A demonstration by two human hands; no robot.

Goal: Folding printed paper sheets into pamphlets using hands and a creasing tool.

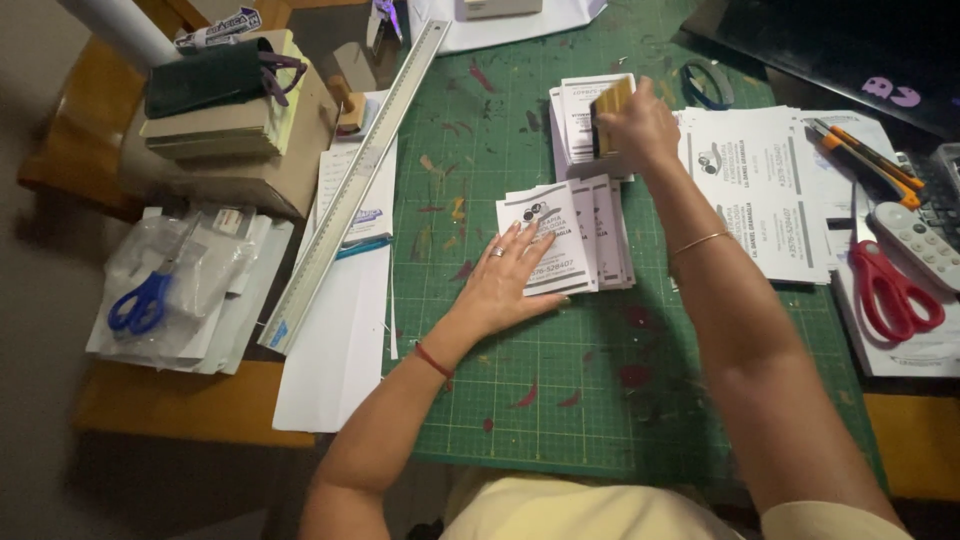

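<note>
Cards (560, 235) fanned on the green mat (560, 400) | left hand (510, 280) flat, open, pressing them | right hand (640, 125) gripping a small card bundle (612, 105) over the far stack (585, 120) | uncut sheets (760, 190) remain, seemingly midway.

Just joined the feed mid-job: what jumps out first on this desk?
The green cutting mat, paint-flecked, fills the centre. On it the left hand presses flat on a fanned row of printed cards, while the right hand holds a small tan block over a second card stack. Red scissors lie at the right edge.
</note>
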